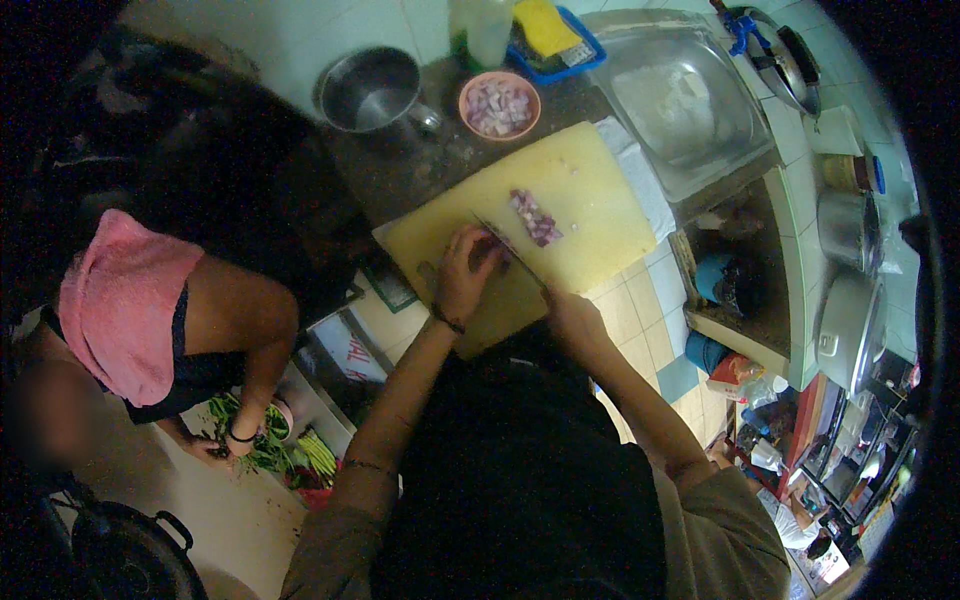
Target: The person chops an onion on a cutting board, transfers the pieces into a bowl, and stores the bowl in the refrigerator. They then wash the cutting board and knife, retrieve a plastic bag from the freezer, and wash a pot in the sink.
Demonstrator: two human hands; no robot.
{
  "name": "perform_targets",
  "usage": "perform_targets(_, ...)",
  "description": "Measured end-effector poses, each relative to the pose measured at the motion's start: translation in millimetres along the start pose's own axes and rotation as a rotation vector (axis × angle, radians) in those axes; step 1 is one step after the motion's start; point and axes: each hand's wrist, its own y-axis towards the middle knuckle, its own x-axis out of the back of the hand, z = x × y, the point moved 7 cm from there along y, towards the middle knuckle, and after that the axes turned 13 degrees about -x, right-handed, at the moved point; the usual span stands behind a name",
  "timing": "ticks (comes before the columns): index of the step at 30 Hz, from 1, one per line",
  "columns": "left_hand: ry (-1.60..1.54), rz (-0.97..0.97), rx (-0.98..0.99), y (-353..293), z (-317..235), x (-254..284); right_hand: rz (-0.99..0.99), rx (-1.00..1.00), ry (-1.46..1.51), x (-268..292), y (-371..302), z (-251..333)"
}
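A yellow cutting board (600, 200) lies in front of me on the dark counter. My right hand (573, 322) grips a knife (522, 266) at the board's near edge, its blade slanting toward the upper left. Curled over the board, my left hand (462, 275) holds a piece of red onion (499, 251) against the blade. The onion is mostly hidden by my fingers and the knife. Beyond the blade is a small pile of diced red onion (537, 218). More chopped onion (499, 104) fills a peach-coloured bowl (499, 136) behind the board.
A metal pot (370, 92) stands behind the board, left of the bowl. A yellow sponge (547, 28) sits in a blue tray (592, 60). The steel sink (690, 185) is at the right, with a white cloth (640, 185) beside it. At left, another person (240, 310) handles green vegetables (265, 450).
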Motion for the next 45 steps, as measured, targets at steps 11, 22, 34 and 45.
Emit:
perform_targets(11,0.004,0.025,0.004,0,3,-6,-0.097,0.056,0.048,4,20,6)
perform_targets(22,0.174,0.093,-0.017,14,-23,-9,-0.100,0.052,0.210,22,7,-24)
perform_targets(34,0.109,0.129,-0.012,8,-15,-4,-0.019,-0.044,0.039,-4,-18,-9)
perform_targets(45,-0.012,0.084,-0.038,9,-1,-10,-0.113,0.021,0.208,-7,0,8)
